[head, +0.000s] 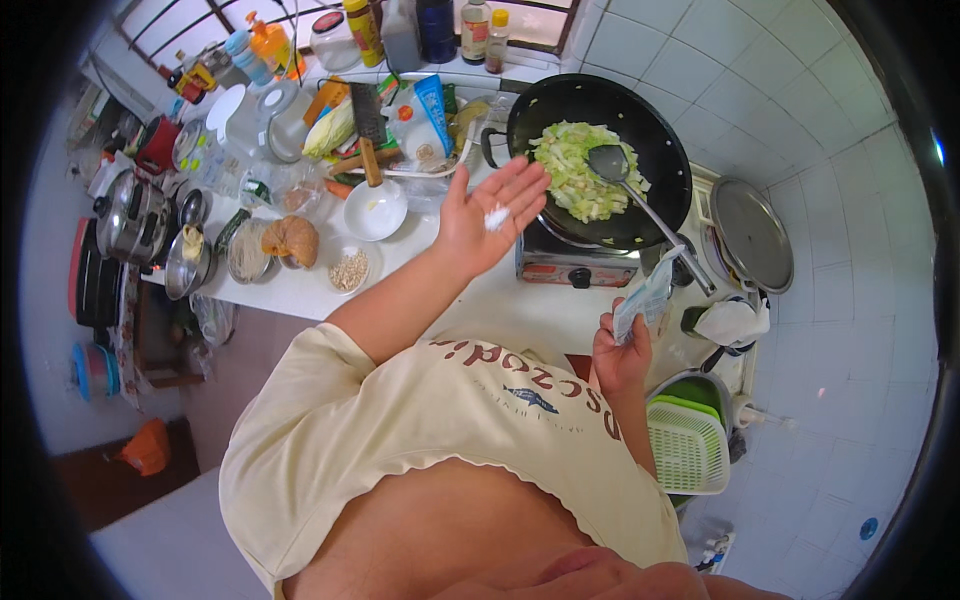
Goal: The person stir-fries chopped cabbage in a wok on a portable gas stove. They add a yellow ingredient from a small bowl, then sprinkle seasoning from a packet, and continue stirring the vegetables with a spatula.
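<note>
My left hand is held palm up, fingers stretched flat, beside the near left rim of a black wok. A small heap of white powder rests on it. Chopped pale green cabbage lies in the wok. A metal spatula leans there, its blade on the cabbage and its handle over the near rim. In my right hand, to the right and nearer my body, is a light blue and white plastic packet. Under the wok stands a gas stove with a front knob.
A white bowl, a bowl of peanuts and a bowl of thin noodles stand left. Behind them a cleaver lies among vegetables and bags. Bottles line the windowsill. At right are a round lid and a plastic basket.
</note>
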The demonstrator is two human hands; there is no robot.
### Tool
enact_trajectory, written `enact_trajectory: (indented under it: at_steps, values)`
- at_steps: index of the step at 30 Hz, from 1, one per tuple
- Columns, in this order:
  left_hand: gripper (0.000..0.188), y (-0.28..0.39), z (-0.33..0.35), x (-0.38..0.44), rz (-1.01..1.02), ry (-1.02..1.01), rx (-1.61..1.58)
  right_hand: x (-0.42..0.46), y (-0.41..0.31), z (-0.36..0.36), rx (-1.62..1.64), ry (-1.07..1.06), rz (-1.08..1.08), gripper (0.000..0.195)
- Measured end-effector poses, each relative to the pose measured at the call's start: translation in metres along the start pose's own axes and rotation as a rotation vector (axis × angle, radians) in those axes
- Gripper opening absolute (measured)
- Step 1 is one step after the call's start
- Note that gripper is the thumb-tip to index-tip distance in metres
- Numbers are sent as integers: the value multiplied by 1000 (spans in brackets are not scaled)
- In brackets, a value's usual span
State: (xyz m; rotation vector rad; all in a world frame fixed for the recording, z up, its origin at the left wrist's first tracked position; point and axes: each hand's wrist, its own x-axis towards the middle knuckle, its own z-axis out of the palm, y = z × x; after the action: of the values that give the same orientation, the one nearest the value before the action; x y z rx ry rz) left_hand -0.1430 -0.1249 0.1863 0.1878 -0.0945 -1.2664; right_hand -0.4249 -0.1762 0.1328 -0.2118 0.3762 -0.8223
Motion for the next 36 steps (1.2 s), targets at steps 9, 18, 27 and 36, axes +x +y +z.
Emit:
enact_trajectory:
  at_steps: [9, 18, 27, 36]
  values:
    - [79, 3, 55, 125, 393, 156, 857, -1, -3, -3, -10, 88, 14, 33]
    - [53, 6, 30, -20, -187, 12, 1102, 17, 27, -18, -139, -87, 446, 38]
    - [25, 14, -4, -76, -221, 243, 1539, 65, 82, 7, -406, -3, 660, 40]
    - [22, 108, -26, -7, 352, 292, 2271, 68, 82, -6, -657, -6, 661, 40]
